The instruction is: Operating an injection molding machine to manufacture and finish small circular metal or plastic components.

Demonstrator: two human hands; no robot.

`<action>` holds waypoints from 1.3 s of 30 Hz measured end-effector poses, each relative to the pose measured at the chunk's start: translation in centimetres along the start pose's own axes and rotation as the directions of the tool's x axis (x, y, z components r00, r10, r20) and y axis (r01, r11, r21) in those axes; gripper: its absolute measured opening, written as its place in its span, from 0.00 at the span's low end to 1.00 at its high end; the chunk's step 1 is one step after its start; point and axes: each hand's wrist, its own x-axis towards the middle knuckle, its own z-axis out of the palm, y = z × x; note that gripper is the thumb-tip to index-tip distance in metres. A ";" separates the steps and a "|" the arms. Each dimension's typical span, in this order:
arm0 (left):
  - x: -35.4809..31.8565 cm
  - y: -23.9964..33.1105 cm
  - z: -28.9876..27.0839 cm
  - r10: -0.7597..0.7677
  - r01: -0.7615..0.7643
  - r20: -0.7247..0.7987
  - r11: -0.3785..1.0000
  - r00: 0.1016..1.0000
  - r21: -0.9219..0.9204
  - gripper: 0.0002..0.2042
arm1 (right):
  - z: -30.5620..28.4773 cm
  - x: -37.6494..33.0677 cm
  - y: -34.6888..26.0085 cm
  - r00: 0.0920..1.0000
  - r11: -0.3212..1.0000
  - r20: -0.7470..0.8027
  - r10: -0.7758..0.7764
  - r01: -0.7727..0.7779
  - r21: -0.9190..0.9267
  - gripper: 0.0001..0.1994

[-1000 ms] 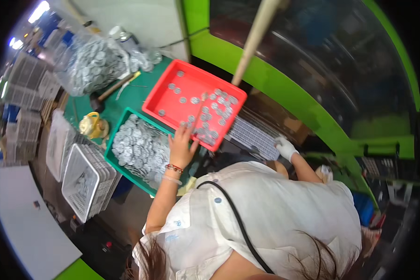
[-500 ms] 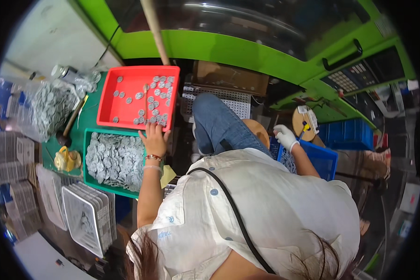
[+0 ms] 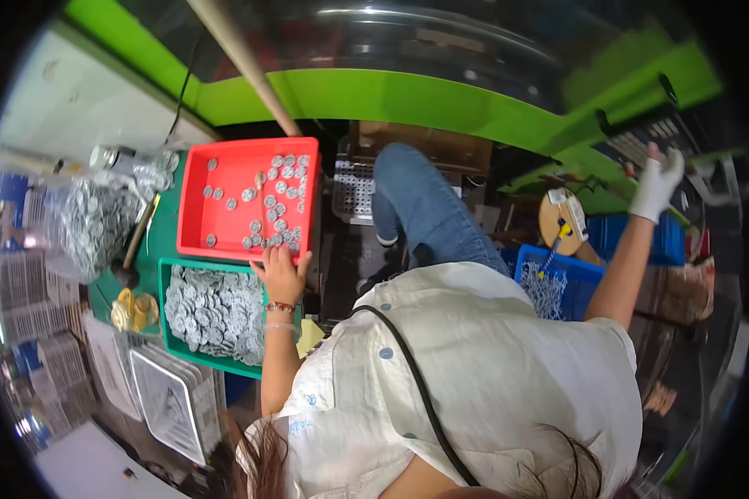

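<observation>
My bare left hand (image 3: 281, 276) rests with spread fingers on the near right edge of the red tray (image 3: 212, 218). Round grey metal discs (image 3: 249, 195) lie scattered in this tray, mostly toward its right side. Just below, the green bin (image 3: 173, 343) is filled with a heap of similar discs (image 3: 212, 312). Far to the right, my right hand (image 3: 659, 185) wears a white glove and is raised, its fingers stretched out and nothing visible in them. It is nearest to the keypad panel (image 3: 659, 133) of the green machine (image 3: 483, 98).
A blue bin (image 3: 587, 274) with thin white-blue pieces (image 3: 548, 293) stands at my right side, by a round wooden stool (image 3: 555, 224). On the left are a clear bag of discs (image 3: 100, 220), a hammer (image 3: 133, 249) and stacked white baskets (image 3: 175, 399). A pole (image 3: 250, 66) leans ahead.
My right hand has risen from the blue bin toward the machine's keypad, moving up and right. My left hand stays at the red tray's edge. The whole view has shifted somewhat.
</observation>
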 end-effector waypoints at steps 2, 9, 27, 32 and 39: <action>1.0 0.4 0.0 -0.097 0.095 0.091 0.995 0.991 0.027 0.23 | 1.5 3.5 -0.7 1.000 0.994 0.002 -0.023 0.023 0.107 0.34; 3.3 1.7 1.8 -0.349 0.348 -0.075 0.937 0.934 -0.027 0.12 | 8.7 5.9 -2.8 0.919 0.716 0.143 0.369 -0.379 0.586 0.13; 4.9 2.6 5.2 -0.712 0.713 -0.039 0.701 0.701 0.019 0.16 | 12.3 5.7 4.0 0.558 0.109 0.391 -0.732 -0.470 0.876 0.15; 5.3 3.1 5.0 -0.723 0.708 -0.006 0.674 0.690 0.211 0.18 | 11.6 5.1 4.5 0.558 0.037 0.440 -0.703 -0.589 0.807 0.12; 6.3 4.1 4.1 -0.634 0.624 0.006 0.762 0.773 0.170 0.17 | 10.7 4.2 4.8 0.618 0.135 0.504 -0.603 -0.544 0.828 0.11</action>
